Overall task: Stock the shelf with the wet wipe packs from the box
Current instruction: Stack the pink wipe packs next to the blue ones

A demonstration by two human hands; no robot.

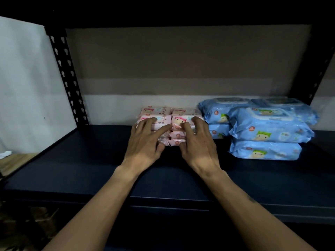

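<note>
Several small pink wet wipe packs (178,122) stand in two stacks side by side at the middle of the dark shelf board (90,160). My left hand (145,142) rests on the left stack with spread fingers lying over its top pack. On the right stack lies my right hand (197,142), fingers spread over the top pack and thumb at the front. Larger blue wet wipe packs (268,131) are stacked to the right of the pink ones. The box is not in view.
A black perforated upright (67,77) stands at the shelf's left rear, another at the right rear (315,75). A pale wall is behind. The shelf's left half and front strip are bare dark board. Wooden floor (14,162) shows at the left.
</note>
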